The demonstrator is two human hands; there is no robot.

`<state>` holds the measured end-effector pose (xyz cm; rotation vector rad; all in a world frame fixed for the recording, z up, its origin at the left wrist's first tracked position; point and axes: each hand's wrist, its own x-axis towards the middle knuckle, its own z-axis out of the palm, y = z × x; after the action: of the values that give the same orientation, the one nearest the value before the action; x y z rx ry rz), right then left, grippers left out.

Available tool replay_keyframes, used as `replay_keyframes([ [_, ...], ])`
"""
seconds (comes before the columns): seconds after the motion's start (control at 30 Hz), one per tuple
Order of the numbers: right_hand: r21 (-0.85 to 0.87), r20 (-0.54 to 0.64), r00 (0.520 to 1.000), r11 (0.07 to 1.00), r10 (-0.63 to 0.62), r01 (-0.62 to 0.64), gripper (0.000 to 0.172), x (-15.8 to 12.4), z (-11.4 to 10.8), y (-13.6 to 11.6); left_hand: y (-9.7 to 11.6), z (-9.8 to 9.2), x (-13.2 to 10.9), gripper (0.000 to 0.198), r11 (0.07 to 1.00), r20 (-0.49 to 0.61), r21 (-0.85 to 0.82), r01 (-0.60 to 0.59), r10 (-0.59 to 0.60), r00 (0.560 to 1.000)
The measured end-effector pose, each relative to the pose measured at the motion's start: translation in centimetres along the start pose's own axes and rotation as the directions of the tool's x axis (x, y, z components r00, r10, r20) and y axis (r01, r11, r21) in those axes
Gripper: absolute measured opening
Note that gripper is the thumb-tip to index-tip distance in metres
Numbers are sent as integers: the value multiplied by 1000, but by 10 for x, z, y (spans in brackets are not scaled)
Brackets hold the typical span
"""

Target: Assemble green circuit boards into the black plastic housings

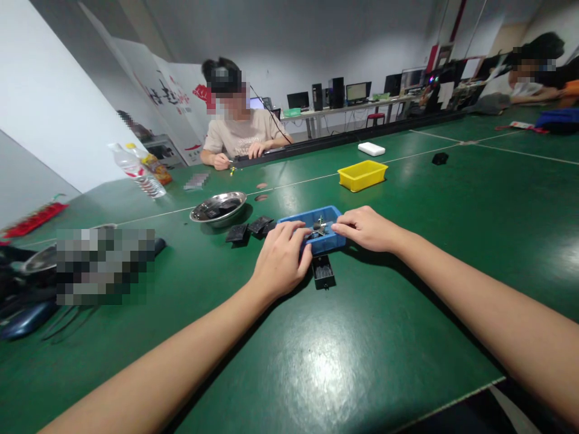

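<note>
A small blue plastic bin sits on the green table with several small metal parts inside. My left hand rests over its left side, fingers bent and apart, tips over the rim. At the bin's right end, my right hand has its fingers curled and its thumb against the rim, closed on that edge. Just in front of the bin lies a black rectangular case, its inside facing up. Several black plastic pieces lie left of the bin, partly hidden by my left hand.
Behind the black pieces stands a metal bowl holding more of them. A yellow bin and a white box lie farther back. A person works across the table. Bottles stand at left.
</note>
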<state>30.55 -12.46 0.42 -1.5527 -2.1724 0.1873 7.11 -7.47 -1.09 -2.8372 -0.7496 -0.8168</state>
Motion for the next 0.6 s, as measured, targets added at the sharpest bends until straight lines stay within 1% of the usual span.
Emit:
replay_keyframes([
  [0.1, -9, -57, 997, 999, 45, -45, 31, 0, 0, -3, -4, 1, 0, 27, 1000, -1, -4, 13, -13, 1000],
  [0.17, -77, -137, 989, 995, 57, -69, 24, -1, -2, -7, -6, 3, -1, 26, 1000, 3, -19, 12, -12, 1000],
  [0.23, -148, -214, 976, 987, 26, -59, 23, -1, -3, -11, -7, 3, -1, 25, 1000, 10, -31, 2, -2, 1000],
  [0.3, -183, -240, 970, 983, -35, -10, 27, -1, -3, -19, -8, 4, -1, 24, 999, 20, -48, -10, 11, 1000],
  [0.33, -189, -226, 972, 982, -62, 19, 30, -1, -2, -23, -8, 4, 0, 24, 998, 22, -56, -12, 14, 1000],
  [0.4, -205, -151, 984, 977, -93, 61, 34, -1, 3, -32, -8, 4, 0, 23, 998, 25, -66, -15, 17, 1000],
  [0.5, -240, -40, 995, 968, -89, 77, 37, 1, 10, -39, -8, 4, 0, 23, 997, 18, -70, -14, 15, 1000],
  [0.6, -210, -18, 993, 972, -115, 108, 34, 2, 14, -37, -6, 4, 1, 21, 997, 8, -74, -14, 14, 1000],
])
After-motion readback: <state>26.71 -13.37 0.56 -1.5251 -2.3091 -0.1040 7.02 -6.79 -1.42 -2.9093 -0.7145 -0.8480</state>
